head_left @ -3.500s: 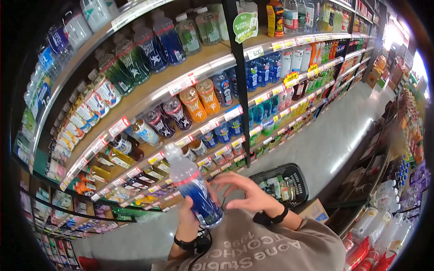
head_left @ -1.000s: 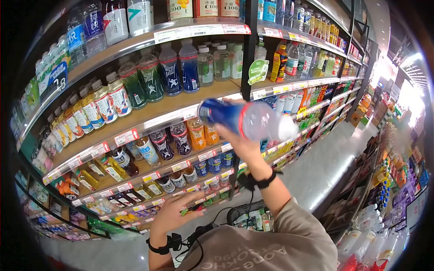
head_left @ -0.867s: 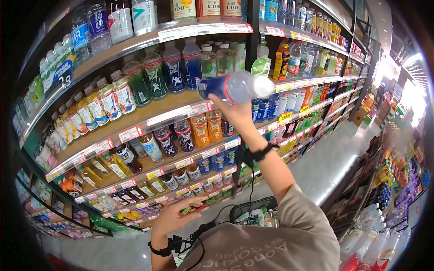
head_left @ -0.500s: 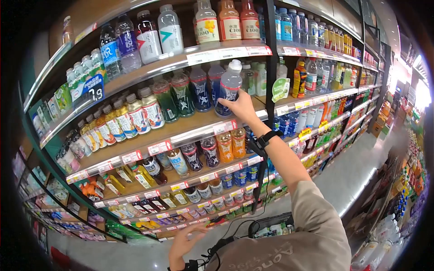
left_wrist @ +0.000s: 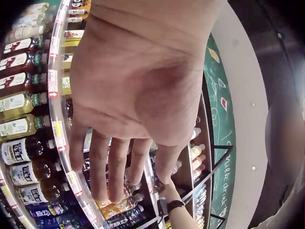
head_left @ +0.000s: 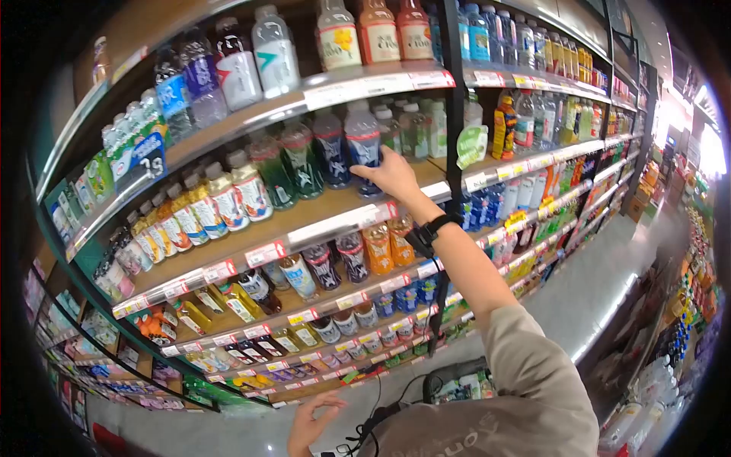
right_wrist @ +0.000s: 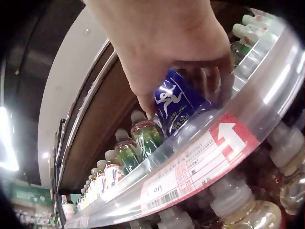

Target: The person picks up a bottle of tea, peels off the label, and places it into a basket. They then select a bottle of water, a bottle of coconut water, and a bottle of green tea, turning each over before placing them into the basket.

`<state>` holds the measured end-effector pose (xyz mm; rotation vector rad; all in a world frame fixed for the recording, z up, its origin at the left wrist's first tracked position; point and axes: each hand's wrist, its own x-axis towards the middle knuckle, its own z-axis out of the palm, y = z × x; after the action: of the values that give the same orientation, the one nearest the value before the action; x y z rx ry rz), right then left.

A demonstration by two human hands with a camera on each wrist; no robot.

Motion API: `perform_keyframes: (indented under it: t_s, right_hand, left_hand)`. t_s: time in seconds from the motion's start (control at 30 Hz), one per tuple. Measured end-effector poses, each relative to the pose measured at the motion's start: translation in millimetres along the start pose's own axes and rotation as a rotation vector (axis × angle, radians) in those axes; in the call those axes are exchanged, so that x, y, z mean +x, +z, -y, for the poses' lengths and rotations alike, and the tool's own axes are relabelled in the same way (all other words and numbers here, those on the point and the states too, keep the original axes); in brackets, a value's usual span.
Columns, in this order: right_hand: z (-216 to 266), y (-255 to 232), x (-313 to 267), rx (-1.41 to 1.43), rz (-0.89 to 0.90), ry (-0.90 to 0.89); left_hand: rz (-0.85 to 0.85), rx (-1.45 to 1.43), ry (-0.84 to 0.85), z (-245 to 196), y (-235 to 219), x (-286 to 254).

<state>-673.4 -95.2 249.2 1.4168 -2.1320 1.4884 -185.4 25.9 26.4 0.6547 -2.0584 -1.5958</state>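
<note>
My right hand (head_left: 392, 175) is curled round the lower part of a blue-labelled drink bottle (head_left: 362, 135). The bottle stands upright at the front of a shelf, right of another blue-labelled bottle (head_left: 331, 148). In the right wrist view, thumb and fingers of the hand (right_wrist: 176, 47) wrap the blue label (right_wrist: 171, 102), just behind the shelf's clear front strip. Low in the head view, my left hand (head_left: 316, 419) hangs away from the shelves, holding nothing. Its palm (left_wrist: 138, 90) fills the left wrist view, with the fingers extended.
Green bottles (head_left: 302, 160) stand left of the blue ones, clear-green bottles (head_left: 415, 129) right of them. Price tags line the shelf edge (head_left: 327, 226). A shelf with taller bottles (head_left: 335, 38) runs above. A basket with goods (head_left: 464, 381) sits on the floor; a black upright (head_left: 454, 99) divides the shelving.
The bottle has passed from my left hand to my right, which has carried it up, turned it from lying sideways to upright and brought it back into the shelf row. My left hand has dropped lower.
</note>
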Motion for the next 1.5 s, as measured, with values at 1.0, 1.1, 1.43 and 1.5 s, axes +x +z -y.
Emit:
perform_keyframes:
  t_s: [1.0,1.1,1.43,1.5]
  right_hand:
    - [-378,-22,-811,0.140,0.010,1.866]
    - [-406,6,-833,0.135,0.067,1.950]
    - [-601,122,-881,-0.164,0.104,2.053]
    - [-619,127,-890,-0.132,0.018,2.045]
  left_hand:
    - [0.638,0.432,-0.577,29,129,126]
    - [0.594,0.459,-0.745,46,129,128]
    - [0.579,0.669,-1.287,138,147,149]
    - [0.699,0.623,-1.196,170,128,146]
